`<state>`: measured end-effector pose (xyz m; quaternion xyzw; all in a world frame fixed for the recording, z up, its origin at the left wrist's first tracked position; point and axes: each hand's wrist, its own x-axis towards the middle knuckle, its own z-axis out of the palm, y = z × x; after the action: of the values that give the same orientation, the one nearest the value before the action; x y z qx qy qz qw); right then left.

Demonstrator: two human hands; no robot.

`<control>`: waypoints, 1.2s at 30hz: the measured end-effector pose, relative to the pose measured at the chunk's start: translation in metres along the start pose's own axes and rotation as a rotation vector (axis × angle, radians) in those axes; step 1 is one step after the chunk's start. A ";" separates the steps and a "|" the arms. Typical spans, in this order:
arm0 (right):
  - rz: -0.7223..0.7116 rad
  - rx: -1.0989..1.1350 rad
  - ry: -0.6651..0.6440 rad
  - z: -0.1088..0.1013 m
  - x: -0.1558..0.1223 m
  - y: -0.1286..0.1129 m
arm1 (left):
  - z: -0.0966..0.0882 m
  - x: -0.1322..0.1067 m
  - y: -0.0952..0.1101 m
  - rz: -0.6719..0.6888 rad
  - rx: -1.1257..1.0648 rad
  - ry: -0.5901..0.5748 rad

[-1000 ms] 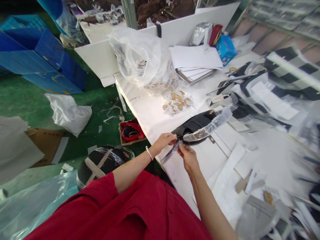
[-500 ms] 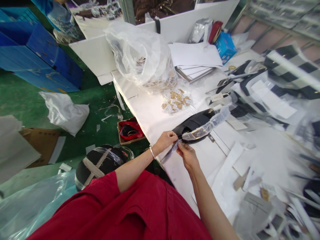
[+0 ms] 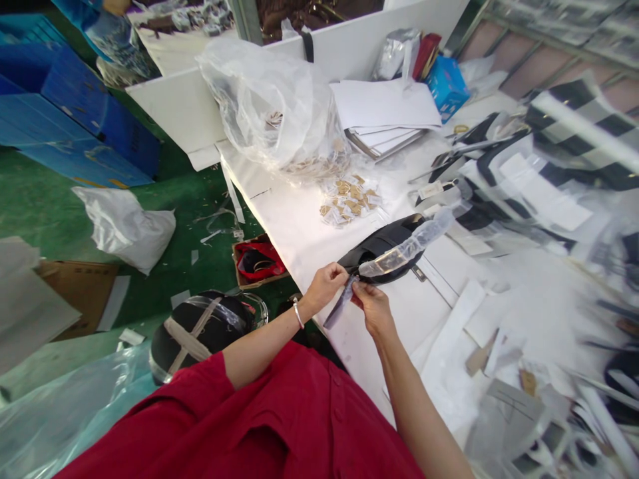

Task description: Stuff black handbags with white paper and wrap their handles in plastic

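Note:
A black handbag (image 3: 387,241) lies on the white table, its handle (image 3: 407,251) wrapped in clear plastic. My left hand (image 3: 323,287) is closed in a pinch at the bag's near end; what sits between its fingertips is too small to make out. Close beside it, my right hand (image 3: 373,307) pinches the top of a dark, plastic-covered strip (image 3: 340,305) that slants down toward the table edge. The fingertips of both hands nearly meet. Behind the bag lies a small pile of brown tags (image 3: 351,199) in clear wrapping.
A big clear plastic bag (image 3: 279,106) and stacked white sheets (image 3: 384,110) occupy the table's back. Wrapped black-and-white goods (image 3: 529,179) and scraps crowd the right. Below on the left are a blue bin (image 3: 100,120), a red-lined box (image 3: 259,261) and a black round bundle (image 3: 200,329).
The view has shifted slightly. Both hands stay at the bag's near end, and the dark strip hangs at nearly the same slant.

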<state>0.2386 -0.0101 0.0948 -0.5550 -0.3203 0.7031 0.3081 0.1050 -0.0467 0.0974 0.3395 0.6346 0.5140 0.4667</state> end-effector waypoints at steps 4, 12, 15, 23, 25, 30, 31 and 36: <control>-0.085 -0.039 0.033 0.006 -0.001 0.006 | 0.002 -0.012 0.007 0.151 0.183 0.100; -0.162 -0.064 0.071 0.007 -0.001 0.013 | 0.007 -0.014 -0.003 0.457 0.555 0.067; -0.166 -0.035 0.078 0.007 -0.002 0.011 | 0.002 -0.015 -0.005 0.514 0.646 -0.077; -0.150 -0.085 0.041 0.004 -0.006 0.010 | -0.008 0.000 -0.001 0.134 0.284 -0.051; -0.158 -0.124 0.046 0.002 -0.005 0.010 | -0.006 0.007 0.000 0.033 0.229 -0.077; -0.211 -0.220 0.070 0.000 -0.006 0.008 | -0.001 0.010 0.005 0.111 0.361 -0.063; -0.217 -0.224 0.074 0.000 -0.007 0.007 | 0.000 0.009 0.006 0.130 0.375 -0.051; -0.160 -0.170 0.008 0.001 -0.013 -0.001 | 0.002 0.004 0.005 0.150 0.343 -0.095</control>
<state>0.2406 -0.0193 0.1031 -0.5544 -0.4208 0.6445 0.3165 0.1049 -0.0415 0.1009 0.4842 0.6630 0.4152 0.3919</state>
